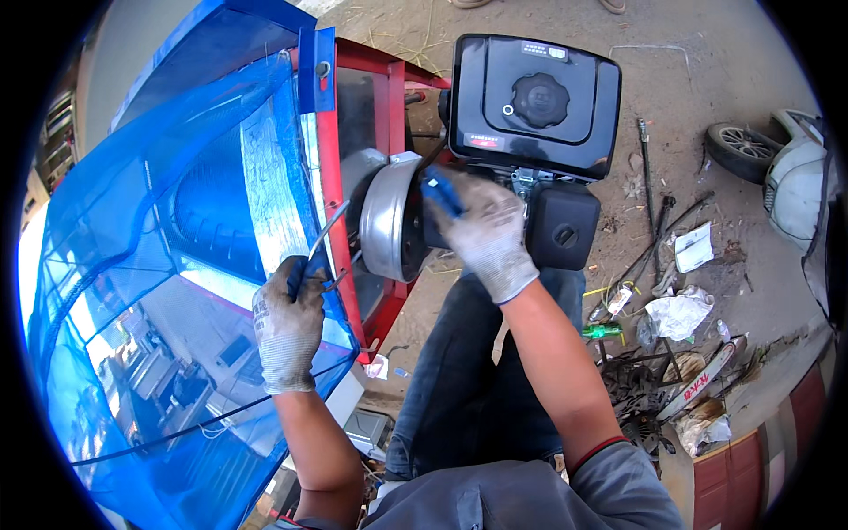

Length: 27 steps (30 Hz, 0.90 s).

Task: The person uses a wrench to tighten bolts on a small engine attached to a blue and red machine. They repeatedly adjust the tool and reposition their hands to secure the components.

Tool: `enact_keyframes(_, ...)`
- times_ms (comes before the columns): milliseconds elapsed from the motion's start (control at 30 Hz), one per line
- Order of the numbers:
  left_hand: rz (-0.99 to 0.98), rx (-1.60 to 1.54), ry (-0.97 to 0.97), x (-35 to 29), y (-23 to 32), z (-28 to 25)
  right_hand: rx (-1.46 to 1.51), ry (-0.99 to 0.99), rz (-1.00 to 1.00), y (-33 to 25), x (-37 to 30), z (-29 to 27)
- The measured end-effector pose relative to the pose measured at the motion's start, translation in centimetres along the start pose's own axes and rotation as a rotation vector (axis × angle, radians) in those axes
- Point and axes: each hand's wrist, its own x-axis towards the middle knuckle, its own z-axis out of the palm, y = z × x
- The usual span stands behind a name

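Left fingers (306, 283) clasp curved metal rod (329, 228) | right fingers (473, 194) clutch blue object (442, 192) | black tank (486, 88): two labels (544, 51) (lettering tiny)

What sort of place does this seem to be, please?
Probably an informal repair yard or workshop: an engine beside a red machine frame, a dark bar on littered ground, and what looks like a scooter.

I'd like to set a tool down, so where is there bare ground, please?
Ground is mostly bare between the white paper and scooter, and beyond the scooter's wheel. It's crowded around the green bottle, crumpled plastic and rods.
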Motion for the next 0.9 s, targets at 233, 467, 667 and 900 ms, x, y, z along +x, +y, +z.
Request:
enact_keyframes(233, 0.004, 0.021, 0.021, -0.1, -0.5, 0.8, -0.354, -0.009, 0.038, 5.4, 4.4, -5.0)
enact_keyframes(467, 0.033, 0.008, 0.002, -0.5, 1.1, 0.0, -0.473, -0.14, 0.027, 7.1, 4.2, -4.8)
enact_keyframes(667, 0.031, 0.026, 0.014, -0.4, 0.8, 0.1, -0.386, -0.1, 0.038, 6.5, 3.3, -5.4)
enact_keyframes(900, 0.022, -0.089, 0.087, -0.9, 0.5, 0.2, 1.033, 0.11, 0.289, 7.1, -0.6, -4.3)
